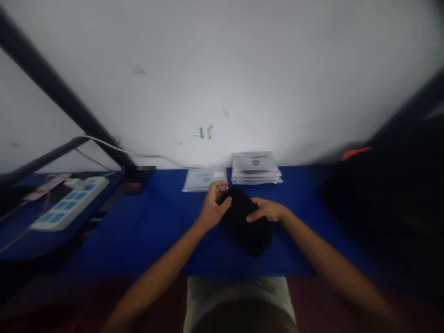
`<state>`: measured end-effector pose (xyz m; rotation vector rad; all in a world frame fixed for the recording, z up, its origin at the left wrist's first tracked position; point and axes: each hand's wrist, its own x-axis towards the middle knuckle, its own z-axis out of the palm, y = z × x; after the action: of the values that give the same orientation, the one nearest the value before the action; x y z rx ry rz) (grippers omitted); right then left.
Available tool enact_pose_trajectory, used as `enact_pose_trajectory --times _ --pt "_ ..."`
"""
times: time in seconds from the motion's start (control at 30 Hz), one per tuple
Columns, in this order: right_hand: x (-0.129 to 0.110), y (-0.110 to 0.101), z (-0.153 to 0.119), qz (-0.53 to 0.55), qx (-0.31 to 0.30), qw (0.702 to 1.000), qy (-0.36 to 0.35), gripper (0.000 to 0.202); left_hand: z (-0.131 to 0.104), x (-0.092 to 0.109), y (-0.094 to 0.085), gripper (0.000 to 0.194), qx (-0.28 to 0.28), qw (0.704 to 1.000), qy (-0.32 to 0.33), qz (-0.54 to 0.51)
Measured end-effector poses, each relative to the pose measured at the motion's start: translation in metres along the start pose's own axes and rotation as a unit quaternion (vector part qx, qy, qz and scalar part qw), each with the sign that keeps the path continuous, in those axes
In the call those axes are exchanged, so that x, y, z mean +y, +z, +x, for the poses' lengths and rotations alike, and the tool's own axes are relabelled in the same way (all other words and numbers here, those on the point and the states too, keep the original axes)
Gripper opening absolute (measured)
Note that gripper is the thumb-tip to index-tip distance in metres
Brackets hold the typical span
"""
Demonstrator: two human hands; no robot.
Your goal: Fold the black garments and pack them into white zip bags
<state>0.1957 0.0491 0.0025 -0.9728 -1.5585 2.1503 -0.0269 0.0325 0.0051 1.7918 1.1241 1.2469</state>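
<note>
A folded black cloth item is held just over the blue tabletop; its exact kind is too dark to make out. On its upper left edge my left hand is closed, thumb on top. My right hand grips the right edge, with the thumb lying over the fabric. Just beyond my left hand lies a flat pack of pale printed plastic bags. To its right is a taller stack of similar printed bags, close to the wall.
At the left, a white power strip with blue sockets has a plug in it. A white cable runs along the wall. A large dark mass fills the right side, with an orange patch. Dark frame bars slant at both sides.
</note>
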Motion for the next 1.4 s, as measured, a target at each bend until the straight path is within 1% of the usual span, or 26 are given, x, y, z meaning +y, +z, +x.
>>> enact_pose_trajectory --times 0.07,0.1,0.13,0.17,0.23,0.3,0.33,0.4,0.5,0.6,0.7,0.77,0.87,0.93,1.0,1.1,1.17,1.3,1.4 --pt "0.011 0.002 0.005 0.058 0.029 0.998 0.005 0.044 0.014 -0.022 -0.022 0.035 0.003 0.997 0.005 0.079" --pt "0.014 0.004 0.006 0.075 0.045 0.996 0.005 0.046 0.021 -0.033 -0.035 0.032 -0.005 0.989 0.021 0.146" --pt "0.017 0.006 0.006 0.086 0.061 0.994 0.002 0.047 0.027 -0.044 -0.050 0.031 -0.025 0.973 0.048 0.224" --pt "0.018 0.007 0.005 0.093 0.076 0.993 -0.002 0.048 0.034 -0.055 -0.064 0.031 -0.048 0.950 0.065 0.303" --pt "0.019 0.010 0.004 0.095 0.104 0.990 -0.011 0.049 0.044 -0.073 -0.090 0.033 -0.102 0.905 0.067 0.407" --pt "0.019 0.012 0.004 0.092 0.122 0.988 -0.018 0.050 0.051 -0.086 -0.108 0.033 -0.154 0.881 0.044 0.445" --pt "0.019 0.012 0.005 0.094 0.129 0.987 -0.020 0.050 0.054 -0.091 -0.114 0.031 -0.171 0.876 0.036 0.450" --pt "0.020 0.012 0.006 0.098 0.134 0.986 -0.024 0.052 0.057 -0.096 -0.120 0.026 -0.191 0.870 0.027 0.453" --pt "0.022 0.011 0.008 0.100 0.129 0.986 -0.030 0.051 0.058 -0.097 -0.119 0.026 -0.190 0.860 0.019 0.472" --pt "0.023 0.011 0.008 0.103 0.133 0.985 -0.032 0.053 0.054 -0.089 -0.113 0.030 -0.177 0.851 0.007 0.495" --pt "0.023 0.012 0.008 0.112 0.151 0.982 -0.033 0.058 0.045 -0.071 -0.106 0.038 -0.160 0.844 0.012 0.512" --pt "0.023 0.012 0.008 0.125 0.153 0.979 -0.040 0.059 0.038 -0.056 -0.101 0.039 -0.178 0.827 0.024 0.532" --pt "0.022 0.015 0.007 0.135 0.158 0.977 -0.050 0.060 0.028 -0.034 -0.094 0.029 -0.219 0.790 0.030 0.572" --pt "0.020 0.017 0.005 0.145 0.164 0.974 -0.061 0.058 0.022 -0.023 -0.088 0.021 -0.217 0.779 0.034 0.587" --pt "0.017 0.019 0.003 0.154 0.163 0.971 -0.077 0.057 0.017 -0.016 -0.081 0.017 -0.205 0.778 0.038 0.592" --pt "0.013 0.022 0.000 0.159 0.162 0.968 -0.107 0.056 0.010 -0.006 -0.068 0.025 -0.196 0.778 0.025 0.596" --pt "0.012 0.023 -0.001 0.157 0.161 0.967 -0.120 0.057 0.006 0.001 -0.058 0.025 -0.191 0.782 0.013 0.593" --pt "0.014 0.025 0.002 0.145 0.162 0.971 -0.100 0.057 -0.002 0.014 -0.043 0.016 -0.159 0.805 0.007 0.572" --pt "0.016 0.026 0.005 0.151 0.176 0.968 -0.094 0.051 -0.008 0.019 -0.036 0.013 -0.125 0.828 0.041 0.546"
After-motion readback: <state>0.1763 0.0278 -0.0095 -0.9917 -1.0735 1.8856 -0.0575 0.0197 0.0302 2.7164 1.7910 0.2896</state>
